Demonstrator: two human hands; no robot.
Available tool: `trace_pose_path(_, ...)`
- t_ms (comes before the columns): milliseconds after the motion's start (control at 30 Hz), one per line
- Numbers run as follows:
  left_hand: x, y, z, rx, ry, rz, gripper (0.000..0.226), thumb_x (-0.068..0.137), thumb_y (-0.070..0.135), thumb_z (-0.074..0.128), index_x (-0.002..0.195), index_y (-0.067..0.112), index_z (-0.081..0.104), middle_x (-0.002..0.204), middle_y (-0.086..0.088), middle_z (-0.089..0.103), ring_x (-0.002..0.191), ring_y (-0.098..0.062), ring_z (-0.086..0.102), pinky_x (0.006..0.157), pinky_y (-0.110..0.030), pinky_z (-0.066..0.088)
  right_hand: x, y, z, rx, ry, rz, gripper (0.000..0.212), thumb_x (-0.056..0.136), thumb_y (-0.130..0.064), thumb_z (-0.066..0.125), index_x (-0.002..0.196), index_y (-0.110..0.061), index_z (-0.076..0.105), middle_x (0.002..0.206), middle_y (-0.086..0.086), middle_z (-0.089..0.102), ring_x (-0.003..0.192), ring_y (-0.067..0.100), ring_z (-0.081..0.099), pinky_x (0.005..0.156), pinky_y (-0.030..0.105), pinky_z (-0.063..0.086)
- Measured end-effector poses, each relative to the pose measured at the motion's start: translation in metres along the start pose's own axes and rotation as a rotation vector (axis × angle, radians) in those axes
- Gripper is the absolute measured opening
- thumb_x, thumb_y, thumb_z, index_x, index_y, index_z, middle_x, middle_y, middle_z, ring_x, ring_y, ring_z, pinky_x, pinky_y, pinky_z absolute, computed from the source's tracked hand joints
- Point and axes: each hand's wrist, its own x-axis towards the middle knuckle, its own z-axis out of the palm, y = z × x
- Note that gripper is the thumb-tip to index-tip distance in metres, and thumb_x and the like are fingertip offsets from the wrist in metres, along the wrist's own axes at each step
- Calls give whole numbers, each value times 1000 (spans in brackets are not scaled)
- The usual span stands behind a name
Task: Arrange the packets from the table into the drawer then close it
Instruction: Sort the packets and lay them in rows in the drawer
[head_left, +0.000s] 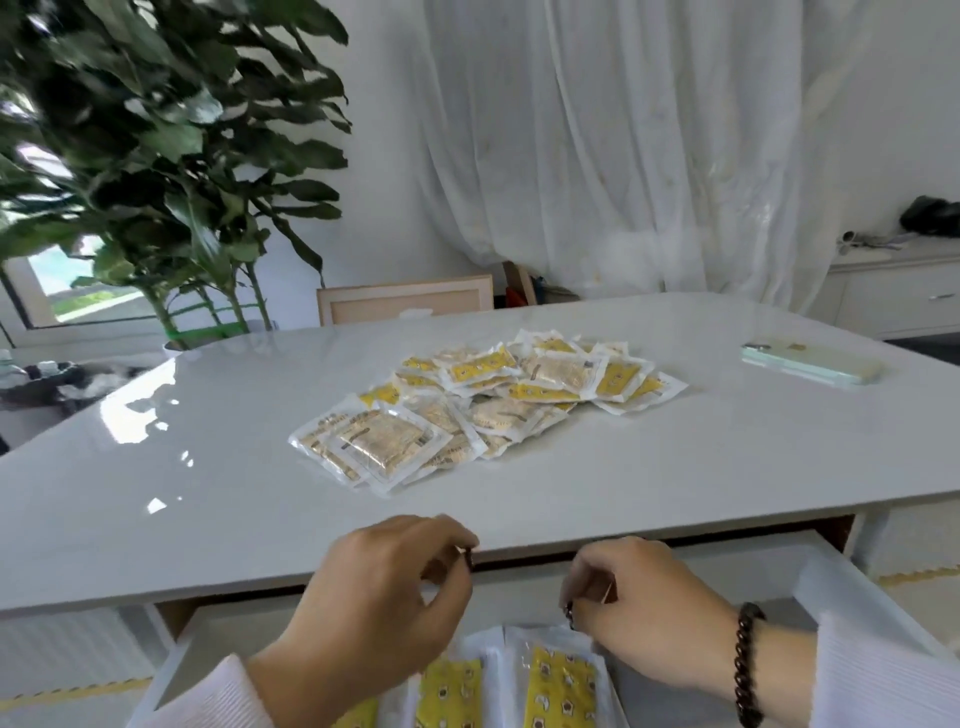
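Observation:
A pile of several yellow-and-clear packets lies on the white table, past its middle. Below the table's front edge the white drawer stands pulled out. Three packets lie side by side in it, yellow faces up. My left hand hovers over the drawer just under the table edge, its fingers loosely curled with nothing in them. My right hand, with a dark bead bracelet on the wrist, hovers beside it above the right-hand packet, its fingers also loosely curled and holding nothing.
A pale green phone lies on the table at the far right. A big leafy plant stands behind the table's left corner, a chair back behind the far edge, and a white cabinet at the right wall.

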Motion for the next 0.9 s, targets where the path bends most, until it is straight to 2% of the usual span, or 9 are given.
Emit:
trace_pose_path(100,20,-17,-8,-18,139,-162,14,80,26,62,85,39,66,76,24,64,75,4,59,60,-9,45,2,-26,-16,86,25,-56,15,82,-12,58,75,-21,67,76,0,72,64,9,69,60,18,54)
trace_pose_path(200,44,-42,-9,50,210,-232,22,79,25,66,100,31,65,103,20,60,99,-1,55,82,-20,45,17,-41,-29,142,128,-104,15,81,-11,58,74,-20,68,74,3,72,64,13,70,63,25,56)
trace_pose_path(267,58,-55,-5,179,111,-258,49,78,44,62,123,23,56,127,8,51,124,-18,44,101,-34,40,36,-43,-31,154,213,-125,13,81,-11,59,75,-20,67,75,1,71,68,14,69,64,23,56)
trace_pose_path(333,70,-60,1,294,-28,-388,72,80,63,51,140,26,37,144,5,35,137,-22,27,112,-40,27,61,-40,-32,96,318,-166,12,83,-11,58,80,-21,65,81,-3,67,76,11,64,63,14,50)
trace_pose_path(400,82,-63,10,339,-106,-480,79,79,72,42,142,27,29,148,2,30,139,-24,22,113,-45,21,87,-33,-31,-35,435,-222,10,86,-13,55,88,-20,62,95,-7,60,92,8,56,72,12,44)
trace_pose_path(500,97,-67,18,364,-160,-530,86,74,79,38,142,28,28,150,-1,29,141,-27,20,112,-52,18,122,-24,-25,-322,553,-321,16,89,-19,52,103,-16,58,112,-4,49,111,12,43,88,21,42)
trace_pose_path(700,99,-76,21,340,-120,-498,73,83,68,43,144,30,31,151,2,32,141,-26,26,115,-46,22,150,-29,-13,-412,302,-294,60,88,-43,51,140,-17,37,145,1,32,136,19,24,113,31,25)
trace_pose_path(767,97,-78,20,305,-97,-480,65,88,58,45,145,29,31,151,3,35,138,-26,32,113,-43,27,149,-29,-14,-384,262,-246,63,90,-47,49,143,-18,33,145,2,35,136,19,27,113,33,26)
trace_pose_path(900,93,-73,17,278,-38,-401,47,91,34,50,138,28,42,137,3,51,124,-25,49,99,-36,39,145,-29,-13,-393,270,-204,50,93,-46,43,134,-17,45,132,0,49,124,19,42,101,35,39)
